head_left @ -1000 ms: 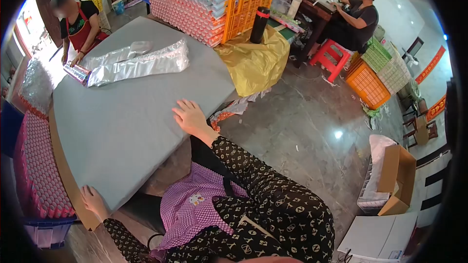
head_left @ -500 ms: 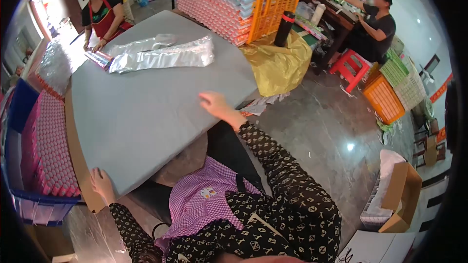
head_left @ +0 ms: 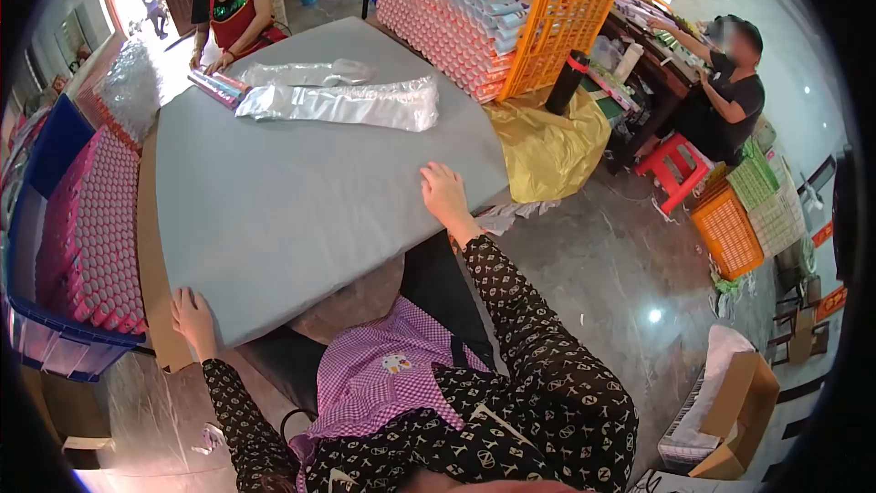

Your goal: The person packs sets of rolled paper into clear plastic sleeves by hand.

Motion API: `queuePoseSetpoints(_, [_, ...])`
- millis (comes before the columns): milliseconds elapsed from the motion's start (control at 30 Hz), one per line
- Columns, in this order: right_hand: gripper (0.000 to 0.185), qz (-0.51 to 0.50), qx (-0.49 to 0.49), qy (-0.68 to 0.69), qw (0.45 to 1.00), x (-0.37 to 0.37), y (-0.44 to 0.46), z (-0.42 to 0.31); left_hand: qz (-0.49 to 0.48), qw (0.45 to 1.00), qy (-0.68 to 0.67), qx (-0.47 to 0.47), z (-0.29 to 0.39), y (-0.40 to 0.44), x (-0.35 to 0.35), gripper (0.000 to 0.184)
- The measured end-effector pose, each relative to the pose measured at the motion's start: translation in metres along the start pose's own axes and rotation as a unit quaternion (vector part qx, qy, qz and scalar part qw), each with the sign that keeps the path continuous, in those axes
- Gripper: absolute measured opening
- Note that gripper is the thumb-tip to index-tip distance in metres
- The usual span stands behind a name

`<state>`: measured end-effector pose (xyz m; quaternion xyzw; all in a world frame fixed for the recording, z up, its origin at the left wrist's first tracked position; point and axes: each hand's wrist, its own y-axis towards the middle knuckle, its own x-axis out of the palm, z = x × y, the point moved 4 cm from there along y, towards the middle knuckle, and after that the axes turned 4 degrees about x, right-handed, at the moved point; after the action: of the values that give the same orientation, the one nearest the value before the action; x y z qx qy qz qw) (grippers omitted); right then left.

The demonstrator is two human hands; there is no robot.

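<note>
My left hand [head_left: 192, 321] lies at the near left corner of the grey-topped table [head_left: 292, 192], its fingers stretched out over the edge. Toward the table's right edge, my right hand [head_left: 445, 195] rests palm down with fingers extended. Neither hand holds anything. Farther back on the tabletop lie clear plastic bags [head_left: 342, 102], flattened and shiny. Beside their left end are some printed tubes or packets [head_left: 217, 89], close to the hands of a person in a red apron.
At left stands a blue crate [head_left: 78, 351] stacked with pink tubes [head_left: 100, 228]. An orange crate [head_left: 561, 23] with stacked packets is at the back, near a black bottle [head_left: 568, 82] and gold sheet [head_left: 552, 151]. Another person sits by a red stool [head_left: 673, 169]; an open carton [head_left: 744, 415] is lower right.
My right hand has come down flat onto the table from a raised, curled pose. The view has shifted slightly; my left hand stays at the corner.
</note>
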<state>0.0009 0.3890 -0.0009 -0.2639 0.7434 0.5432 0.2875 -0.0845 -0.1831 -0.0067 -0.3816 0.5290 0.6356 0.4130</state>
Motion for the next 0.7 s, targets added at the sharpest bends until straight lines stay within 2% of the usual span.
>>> queuePoseSetpoints(467, [0.023, -0.036, 0.038, 0.029, 0.998, 0.0, 0.0, 0.004, 0.001, 1.0, 0.016, 0.004, 0.004, 0.0, -0.003, 0.039])
queuePoseSetpoints(533, [0.021, -0.003, 0.023, 0.025, 0.999, -0.001, 0.0, 0.003, -0.005, 1.0, 0.002, -0.008, 0.004, 0.001, -0.003, 0.039])
queuePoseSetpoints(600, [0.021, -0.011, 0.017, 0.033, 0.999, 0.016, -0.002, 0.018, 0.008, 1.0, -0.002, 0.015, 0.008, -0.001, -0.005, 0.036])
queuePoseSetpoints(667, [0.018, 0.041, -0.014, 0.065, 0.997, 0.006, 0.0, 0.019, 0.07, 0.991, -0.07, 0.089, 0.01, -0.005, 0.0, 0.032])
queuePoseSetpoints(700, [0.019, -0.013, -0.007, 0.068, 0.998, 0.006, 0.003, 0.02, 0.106, 0.989, -0.035, 0.092, 0.024, -0.011, -0.009, 0.028])
